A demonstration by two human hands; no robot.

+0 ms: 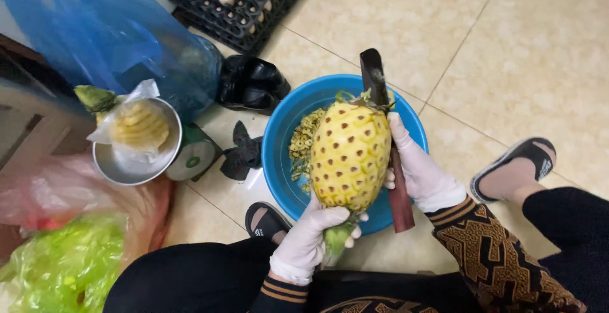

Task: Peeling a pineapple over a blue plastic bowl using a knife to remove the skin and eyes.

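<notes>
Two gloved hands on one peeled pineapple (350,154), held over the blue basin (279,142) on the tiled floor (507,53), crown-stub end pointing down toward the person. Left hand (307,237) has its grip closed round the green stub at the bottom, fruit standing roughly upright w/ a slight tilt; right hand (422,173) is wrapped shut on the wooden handle of a long knife (380,116), blade lying along the fruit's right flank & poking out past the top. Skin's off, brown eyes dotted all over the yellow flesh. Judgement here: best way to work this is shallow slanted cuts following the diagonal rows of eyes, turning the fruit by the stub w/ the left hand, edge angled away from the left fingers. Keep it over the basin's middle so trimmings drop in w/ the scraps (303,142) by its left wall. Slippery juice on gloves is prob. the main risk, so firm hold low down. Nearby: a metal scale pan (120,170) w/ a bagged, cut pineapple (136,126) off to the left, egg trays (244,18) by the floor's far edge.
</notes>
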